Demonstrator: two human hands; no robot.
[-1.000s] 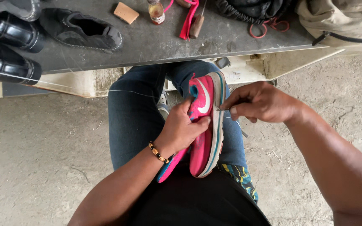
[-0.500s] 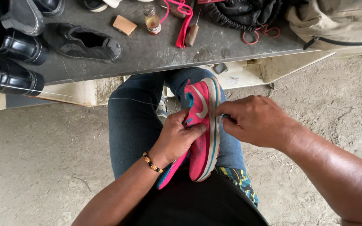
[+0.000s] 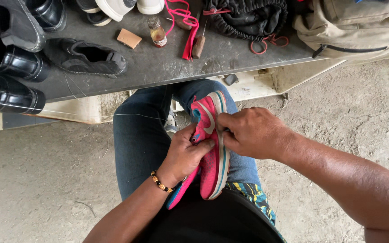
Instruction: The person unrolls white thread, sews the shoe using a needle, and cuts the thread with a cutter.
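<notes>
Pink sneaker (image 3: 210, 148) is held on its side over the lap, sole edge turned up, probably so that the seam betw. upper and sole can be reached. It lies on the jeans (image 3: 140, 135), approx. in the centre of the view, just near of the table edge.

Left hand (image 3: 183, 155) is closed around the upper from the left side, thumb pressed on the pink fabric; the shoe is kept steady this way. Right hand (image 3: 253, 132) is closed at the sole rim, fingertips pinched together; smth. thin seems to be pinched there, but it is too small to be told. A thin pale thread (image 3: 91, 112) is stretched from the shoe area to the far left, taut, w/ almost no sag.

Materials: upper is mesh-like textile w/ a white curved stripe; sole is layered foam, white w/ teal line. A beaded bracelet (image 3: 160, 182) is worn on the left wrist.

On the dark grey table (image 3: 158, 67), far side: black leather shoes (image 3: 10, 63) at left, shiny and stiff; a small glass bottle (image 3: 157, 32); a tan block (image 3: 129, 38); pink laces (image 3: 187, 27); a beige canvas backpack (image 3: 352, 27) at far right. Floor (image 3: 37, 180) is rough concrete, dusty.
</notes>
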